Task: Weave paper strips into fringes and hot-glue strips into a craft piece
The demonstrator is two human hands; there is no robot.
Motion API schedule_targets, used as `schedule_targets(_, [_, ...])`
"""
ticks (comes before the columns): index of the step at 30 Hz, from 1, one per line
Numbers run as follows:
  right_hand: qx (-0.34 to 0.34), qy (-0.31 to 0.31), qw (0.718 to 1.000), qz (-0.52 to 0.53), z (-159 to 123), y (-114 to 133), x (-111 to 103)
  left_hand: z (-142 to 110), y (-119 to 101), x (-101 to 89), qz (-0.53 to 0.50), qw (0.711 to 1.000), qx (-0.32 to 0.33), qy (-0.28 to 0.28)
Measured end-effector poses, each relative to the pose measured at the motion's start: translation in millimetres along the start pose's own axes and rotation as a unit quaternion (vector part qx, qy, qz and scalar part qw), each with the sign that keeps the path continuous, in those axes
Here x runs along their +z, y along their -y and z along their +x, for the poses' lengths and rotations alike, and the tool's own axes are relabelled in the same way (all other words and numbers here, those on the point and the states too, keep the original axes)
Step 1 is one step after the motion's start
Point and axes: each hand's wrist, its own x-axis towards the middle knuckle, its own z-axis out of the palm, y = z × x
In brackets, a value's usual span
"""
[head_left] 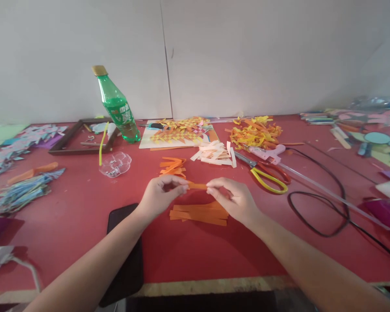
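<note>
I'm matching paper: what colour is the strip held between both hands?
The paper strip is orange; see the head view.

Left forearm (87,262) and right forearm (307,262): bare, slanting inward from below. Left hand (162,195) and right hand (235,199): facing, just apart, each closed in a thumb-to-finger pinch.

A hand could pass over bare table (188,255) before the orange strips (198,214), the phone (130,268) obstructing left, the looped cable (349,220) farther right.
</note>
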Motion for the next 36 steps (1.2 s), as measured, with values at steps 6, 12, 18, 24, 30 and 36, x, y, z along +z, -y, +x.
schedule_targets(6, [-0.112, 0.147, 0.977, -0.104, -5.0, 0.5, 0.1, 8.6, 9.1, -20.4, 0.15, 0.978, 0.022, -0.144])
schedule_targets(12, [-0.079, 0.214, 0.965, -0.128, -7.8, 6.0, 5.1, 4.5, 6.3, -15.6, 0.256, 0.94, 0.129, -0.186])
schedule_targets(18, [-0.061, 0.226, 0.967, -0.096, -6.1, 11.0, 4.2, -5.6, -0.1, -9.6, 0.232, 0.942, 0.202, -0.138])
schedule_targets(24, [-0.044, 0.23, 0.966, -0.111, -5.5, 13.8, 5.4, -11.5, -3.2, -8.1, 0.218, 0.956, 0.194, -0.017])
schedule_targets(30, [-0.065, 0.193, 0.975, -0.089, -4.7, 12.8, 1.1, -13.0, -9.0, -6.3, 0.196, 0.947, 0.188, 0.172])
schedule_targets(36, [-0.026, 0.139, 0.99, -0.025, -4.9, 12.3, -5.3, -12.5, -7.0, -2.2, 0.142, 0.98, 0.11, 0.087])
